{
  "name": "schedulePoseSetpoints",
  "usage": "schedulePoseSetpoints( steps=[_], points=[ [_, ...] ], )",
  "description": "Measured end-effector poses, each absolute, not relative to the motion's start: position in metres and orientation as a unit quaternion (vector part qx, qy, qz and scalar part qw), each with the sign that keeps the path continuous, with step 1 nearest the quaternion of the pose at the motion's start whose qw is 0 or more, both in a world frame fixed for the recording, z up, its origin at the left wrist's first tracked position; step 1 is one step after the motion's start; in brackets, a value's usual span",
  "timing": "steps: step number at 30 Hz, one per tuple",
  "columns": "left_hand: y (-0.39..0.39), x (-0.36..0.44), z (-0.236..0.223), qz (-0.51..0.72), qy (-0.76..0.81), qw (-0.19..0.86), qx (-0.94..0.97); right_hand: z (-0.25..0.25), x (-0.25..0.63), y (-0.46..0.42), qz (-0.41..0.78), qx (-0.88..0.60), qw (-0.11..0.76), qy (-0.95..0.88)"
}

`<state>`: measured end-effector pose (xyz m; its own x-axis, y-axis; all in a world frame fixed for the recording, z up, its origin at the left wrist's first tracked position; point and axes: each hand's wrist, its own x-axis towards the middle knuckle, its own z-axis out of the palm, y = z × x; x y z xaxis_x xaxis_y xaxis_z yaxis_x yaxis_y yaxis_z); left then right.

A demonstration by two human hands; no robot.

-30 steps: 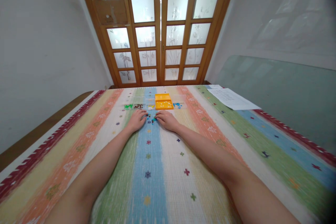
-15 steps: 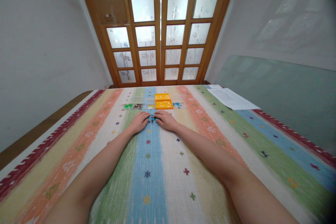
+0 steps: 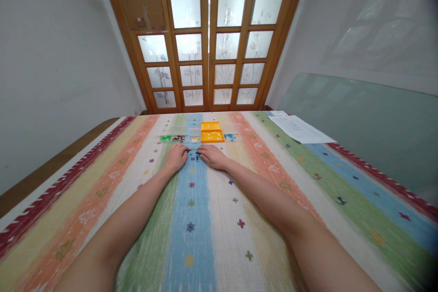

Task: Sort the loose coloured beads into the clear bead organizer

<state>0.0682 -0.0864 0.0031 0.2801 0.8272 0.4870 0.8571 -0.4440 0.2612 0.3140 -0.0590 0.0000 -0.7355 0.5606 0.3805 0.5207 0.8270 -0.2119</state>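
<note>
My left hand (image 3: 177, 157) rests on the cloth with its fingers curled together, and a small dark piece (image 3: 189, 149) shows at the fingertips. Facing it, my right hand (image 3: 213, 157) is closed too, its fingertips pinched over a dark spot too small to name. Between the hands lie several small blue, green and dark pieces (image 3: 197, 158), partly covered by my right fingers. Just beyond stands an open yellow box (image 3: 212, 139) with white bits inside. Clear trays beside it hold green pieces (image 3: 166, 138), dark brown pieces (image 3: 178, 138), yellow pieces (image 3: 195, 139) and blue pieces (image 3: 230, 137).
A striped, patterned cloth (image 3: 191, 246) covers the table. Printed sheets of paper (image 3: 301, 129) lie at the far right. A pale glass panel (image 3: 362, 123) leans by the right wall, and wooden doors with glass panes (image 3: 210, 45) stand behind the table.
My left hand has drawn a little to the left, widening the space between the hands. More of the small pieces shows there. The view has shifted slightly.
</note>
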Motion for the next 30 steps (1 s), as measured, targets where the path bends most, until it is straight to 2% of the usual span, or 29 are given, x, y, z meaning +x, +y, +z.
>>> schedulePoseSetpoints(
  steps=[12,21,26,30],
  points=[
    [-0.087,0.068,0.002,-0.280,-0.494,-0.013,-0.823,0.005,0.318,-0.065,0.014,-0.307,0.255,-0.917],
    [-0.089,0.068,0.003,-0.271,-0.481,-0.009,-0.834,0.013,0.350,-0.043,-0.026,-0.521,0.384,-0.762],
    [-0.088,0.067,0.002,-0.266,-0.484,-0.008,-0.834,0.005,0.371,-0.031,-0.023,-0.622,0.384,-0.682],
    [-0.087,0.067,0.002,-0.271,-0.489,-0.012,-0.829,0.000,0.372,-0.029,-0.031,-0.618,0.388,-0.683]
  ],
)
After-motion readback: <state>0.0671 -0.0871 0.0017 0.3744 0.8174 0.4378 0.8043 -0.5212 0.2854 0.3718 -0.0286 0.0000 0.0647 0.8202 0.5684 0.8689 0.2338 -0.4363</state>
